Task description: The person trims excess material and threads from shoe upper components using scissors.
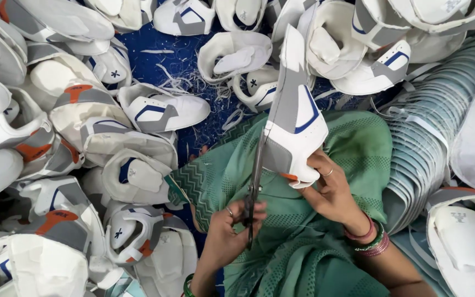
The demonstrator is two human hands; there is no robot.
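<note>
Blue floor [155,63] heaped with stitched uppers. Right hand [331,190] grips white-grey shoe upper [295,124] upright, edge exposed; left hand [229,231] closed around steel scissors [255,176] trimming it.

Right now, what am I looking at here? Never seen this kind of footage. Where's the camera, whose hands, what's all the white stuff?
There is one picture, taken by a camera worn on a person's head and looking down at their lap. No machine is involved, only two bare hands. The left hand grips a pair of scissors with the blades pointing up. The right hand holds a white shoe upper with grey panels and a blue stripe, and the blades run along its left edge. The lap is covered in green cloth. All around lie piles of similar shoe uppers on a blue sheet strewn with thread scraps. At right is a stack of pale curved pieces.
</note>
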